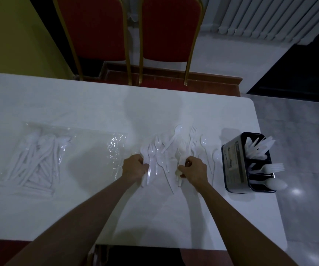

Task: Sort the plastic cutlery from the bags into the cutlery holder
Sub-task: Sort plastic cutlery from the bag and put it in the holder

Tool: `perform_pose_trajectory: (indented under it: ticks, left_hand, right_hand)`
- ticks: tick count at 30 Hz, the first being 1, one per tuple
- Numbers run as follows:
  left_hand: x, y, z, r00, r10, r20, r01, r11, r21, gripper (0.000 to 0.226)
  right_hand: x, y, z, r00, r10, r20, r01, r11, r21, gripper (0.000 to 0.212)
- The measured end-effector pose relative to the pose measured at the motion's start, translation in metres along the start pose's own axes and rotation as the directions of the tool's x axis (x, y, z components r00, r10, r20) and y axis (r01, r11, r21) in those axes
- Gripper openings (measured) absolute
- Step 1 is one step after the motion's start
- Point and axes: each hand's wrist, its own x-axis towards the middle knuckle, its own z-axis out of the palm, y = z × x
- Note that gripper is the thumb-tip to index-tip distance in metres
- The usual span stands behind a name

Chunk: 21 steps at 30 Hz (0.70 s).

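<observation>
White cutlery (148, 170) clenched in left hand (134, 168), another bundle (181, 160) clenched in right hand (195, 170), arms outstretched

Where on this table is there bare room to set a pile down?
Bare: the far strip of table by the chairs; the near edge below the bag; the near right corner below the holder. Crowded: loose cutlery from the left hand past the right hand to the holder.

Dim overall. Beyond the white rectangular table (59, 96), two red-padded chairs with gold metal frames (171, 29), side by side. Yellow wall (11, 45) at left, white ribbed radiator (270, 14) upper right, glossy grey floor (298, 131) at right.
</observation>
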Motion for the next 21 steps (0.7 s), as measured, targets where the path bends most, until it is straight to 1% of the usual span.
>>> perform_pose_trajectory:
  ticks: [3, 5, 8, 10, 13, 15, 17, 19, 20, 21]
  left_hand:
    - [-0.002, 0.003, -0.014, 1.000, 0.019, 0.023, -0.017, 0.995, -0.097, 0.022]
    - [-0.005, 0.010, -0.022, 0.999, 0.031, 0.042, -0.024, 0.987, -0.159, 0.015]
    - [-0.011, 0.031, -0.030, 0.996, 0.062, 0.062, -0.044, 0.965, -0.259, 0.020]
    - [-0.015, 0.048, -0.033, 0.993, 0.100, 0.068, -0.076, 0.953, -0.294, 0.020]
    - [-0.023, 0.084, -0.034, 0.986, 0.149, 0.081, -0.111, 0.928, -0.356, 0.024]
    - [-0.029, 0.113, -0.029, 0.974, 0.198, 0.113, -0.135, 0.901, -0.413, 0.021]
    - [-0.037, 0.142, -0.019, 0.953, 0.252, 0.165, -0.136, 0.850, -0.509, 0.019]
    - [-0.049, 0.170, -0.004, 0.931, 0.294, 0.217, -0.113, 0.797, -0.593, 0.015]
    - [-0.055, 0.183, 0.005, 0.921, 0.311, 0.233, -0.108, 0.781, -0.616, 0.012]
    - [-0.061, 0.192, 0.012, 0.915, 0.322, 0.245, -0.105, 0.773, -0.625, 0.012]
  right_hand:
    - [-0.005, -0.011, -0.009, 0.999, -0.039, 0.030, 0.038, 0.999, 0.038, 0.016]
    - [-0.010, -0.020, -0.018, 0.998, -0.059, 0.033, 0.057, 0.997, 0.055, 0.010]
    - [-0.017, -0.034, -0.039, 0.999, -0.027, 0.029, 0.022, 0.987, 0.160, 0.028]
    - [-0.020, -0.042, -0.053, 0.999, -0.031, 0.030, 0.024, 0.976, 0.216, 0.030]
    - [-0.025, -0.051, -0.086, 0.996, -0.084, -0.025, 0.088, 0.962, 0.260, 0.038]
    - [-0.031, -0.053, -0.116, 0.991, -0.096, -0.089, 0.117, 0.951, 0.284, 0.044]
    - [-0.038, -0.051, -0.150, 0.981, -0.108, -0.163, 0.152, 0.943, 0.296, 0.038]
    - [-0.045, -0.042, -0.186, 0.970, -0.101, -0.223, 0.172, 0.928, 0.331, 0.019]
    - [-0.047, -0.033, -0.203, 0.965, -0.084, -0.249, 0.172, 0.919, 0.356, 0.013]
    - [-0.048, -0.025, -0.214, 0.962, -0.057, -0.267, 0.161, 0.909, 0.385, 0.012]
